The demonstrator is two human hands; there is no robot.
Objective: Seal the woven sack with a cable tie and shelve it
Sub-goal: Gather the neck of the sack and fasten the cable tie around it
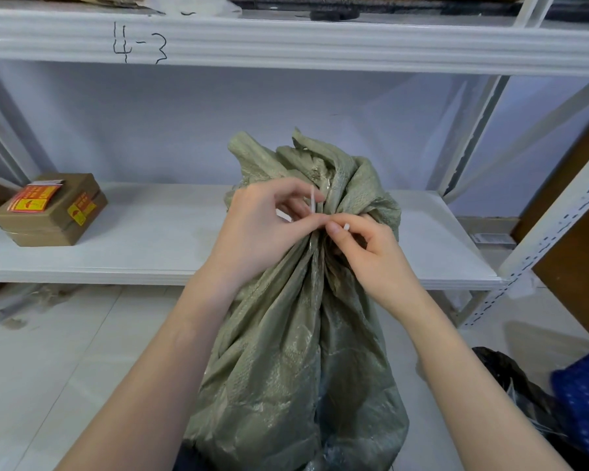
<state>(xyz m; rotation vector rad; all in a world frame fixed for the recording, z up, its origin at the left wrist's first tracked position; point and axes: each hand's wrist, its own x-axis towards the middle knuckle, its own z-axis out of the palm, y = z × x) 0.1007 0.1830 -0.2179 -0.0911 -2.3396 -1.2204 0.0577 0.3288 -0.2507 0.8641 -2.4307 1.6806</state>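
Standing on the floor before the shelf (pixel 170 232), the soft, floppy woven sack (pixel 296 351) looks best held at its bunched neck, where left hand (pixel 262 219) and right hand (pixel 364 253) each keep a pinching grip on the stiff cable tie (pixel 313 202).

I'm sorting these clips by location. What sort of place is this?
Probably a stockroom or small warehouse: white metal shelving hand-marked with a bay code, a taped cardboard box with handling stickers on a shelf, and a woven sack being tied shut.

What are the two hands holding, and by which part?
The white cable tie at the sack neck: left hand pinches its tail, right hand its end.
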